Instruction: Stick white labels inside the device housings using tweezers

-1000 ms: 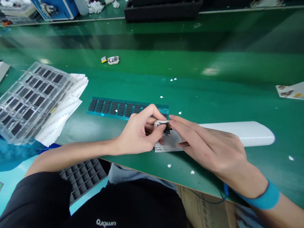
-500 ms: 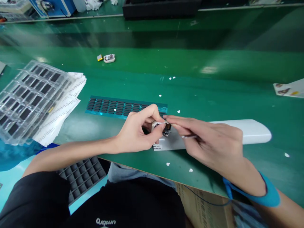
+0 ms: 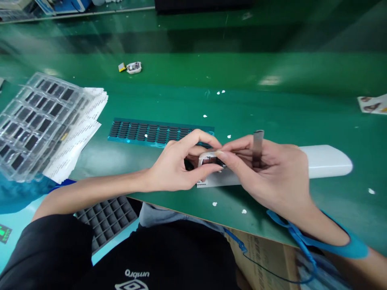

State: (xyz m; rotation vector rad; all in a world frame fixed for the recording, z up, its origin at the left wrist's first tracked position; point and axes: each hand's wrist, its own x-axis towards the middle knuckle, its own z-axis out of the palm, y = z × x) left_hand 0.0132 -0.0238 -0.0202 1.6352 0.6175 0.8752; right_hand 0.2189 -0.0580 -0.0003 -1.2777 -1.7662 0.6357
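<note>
Between thumb and fingers, my left hand (image 3: 178, 167) holds a small white-cased device (image 3: 208, 158) with dark parts inside. My right hand (image 3: 269, 173) touches the device's right side with thumb and fingertips. A flat metal tool (image 3: 258, 147) stands up out of the right hand, tucked among its fingers. Beneath both hands lies a long white object (image 3: 328, 161) with a rounded right end. Behind the left hand a blue sheet carrying rows of black strips (image 3: 142, 132) lies on the green bench.
Stacked clear trays with dark pieces (image 3: 42, 108) rest on white papers (image 3: 75, 153) at the left. Farther back sits another opened white device (image 3: 134, 67) beside a yellow part (image 3: 121, 67). A grey divided tray (image 3: 110, 221) is below the bench's front edge.
My right hand has turned, so the metal tool now points upward, and its thumb has come onto the device. The device has tilted in my left hand. The view has shifted slightly.
</note>
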